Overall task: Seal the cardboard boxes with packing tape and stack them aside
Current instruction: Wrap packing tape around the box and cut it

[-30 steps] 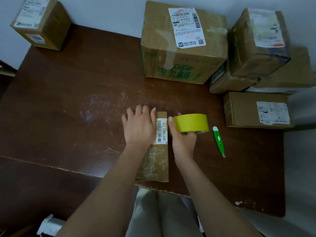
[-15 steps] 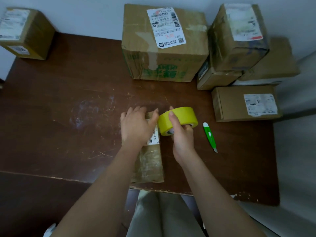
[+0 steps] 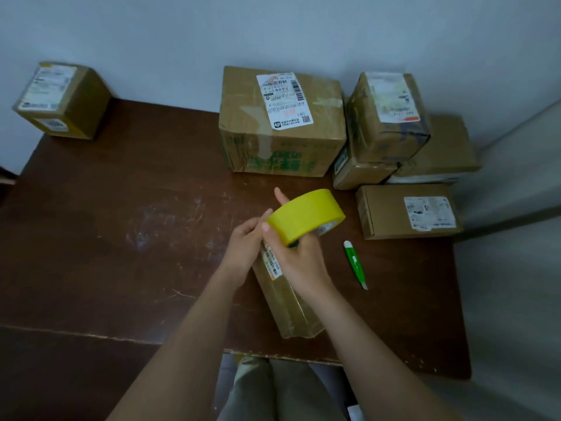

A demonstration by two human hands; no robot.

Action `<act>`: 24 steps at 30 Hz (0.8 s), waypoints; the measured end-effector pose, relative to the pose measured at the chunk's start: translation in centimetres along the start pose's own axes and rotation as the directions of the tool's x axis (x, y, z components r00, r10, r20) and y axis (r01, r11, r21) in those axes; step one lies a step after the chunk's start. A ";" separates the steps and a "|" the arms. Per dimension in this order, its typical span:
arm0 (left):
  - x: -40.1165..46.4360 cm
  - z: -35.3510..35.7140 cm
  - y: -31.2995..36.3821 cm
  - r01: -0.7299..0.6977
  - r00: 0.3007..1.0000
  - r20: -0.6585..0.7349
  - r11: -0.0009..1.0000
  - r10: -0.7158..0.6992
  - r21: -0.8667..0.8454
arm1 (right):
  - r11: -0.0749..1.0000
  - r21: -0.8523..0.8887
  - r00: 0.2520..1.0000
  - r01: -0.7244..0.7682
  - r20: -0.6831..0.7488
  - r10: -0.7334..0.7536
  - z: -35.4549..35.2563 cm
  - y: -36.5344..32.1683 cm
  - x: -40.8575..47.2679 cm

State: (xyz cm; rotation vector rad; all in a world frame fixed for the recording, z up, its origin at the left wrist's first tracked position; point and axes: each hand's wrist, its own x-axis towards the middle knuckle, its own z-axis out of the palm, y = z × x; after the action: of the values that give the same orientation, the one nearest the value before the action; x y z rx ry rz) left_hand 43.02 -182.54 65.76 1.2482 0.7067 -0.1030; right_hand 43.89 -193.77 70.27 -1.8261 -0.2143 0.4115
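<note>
1. Dark and scratched, the wooden tabletop (image 3: 121, 226) met a pale wall, with several cardboard boxes (image 3: 391, 153) clustered at its far right corner and one lone box (image 3: 62, 100) at the far left corner.
2. No yellow tape showed on the narrow box (image 3: 288, 302) at the near edge, so sealing looked barely begun, stacking untouched.
3. The right hand (image 3: 299, 259) gripped the yellow tape roll (image 3: 305, 218) above that box's far end.
4. The left hand (image 3: 246, 247), fingers curled, touched the roll's edge, probably hunting the tape end; whether it pinched anything I cannot tell.
5. A green utility knife (image 3: 354, 262) lay just right of the narrow box.
</note>
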 end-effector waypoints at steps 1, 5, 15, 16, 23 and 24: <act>-0.2 -0.4 -0.5 -0.010 1.000 0.004 0.999 0.010 -0.035 | 1.000 -0.006 1.000 0.010 -0.012 -0.010 0.3 0.1 -0.3; -0.9 -2.0 -1.6 -0.037 0.999 -0.042 0.996 0.033 -0.083 | 0.996 -0.065 0.998 0.061 -0.021 -0.062 1.6 0.3 -1.2; -0.9 -4.6 -3.8 -0.058 0.998 0.015 0.987 0.060 -0.151 | 0.993 -0.068 0.995 0.095 0.000 -0.095 -0.1 -1.2 -0.9; -1.0 -4.9 -3.9 -0.067 0.997 0.016 0.988 0.070 -0.139 | 0.995 -0.059 0.996 0.075 0.047 -0.072 -0.5 -1.3 -0.5; -0.6 -3.1 -0.3 -0.087 0.988 0.135 0.992 0.073 0.097 | 0.998 -0.024 0.976 -0.065 0.209 0.069 -1.7 -1.8 -1.0; -0.5 -2.5 0.0 -0.084 0.989 0.132 0.989 0.068 0.119 | 0.996 0.032 0.978 -0.078 0.195 0.071 -1.7 -1.8 -1.3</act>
State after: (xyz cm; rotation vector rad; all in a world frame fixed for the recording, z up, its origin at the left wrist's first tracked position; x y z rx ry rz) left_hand 41.55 -180.48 65.71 1.3734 0.5475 -0.1651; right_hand 43.48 -195.17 72.63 -1.7586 -0.2705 0.6437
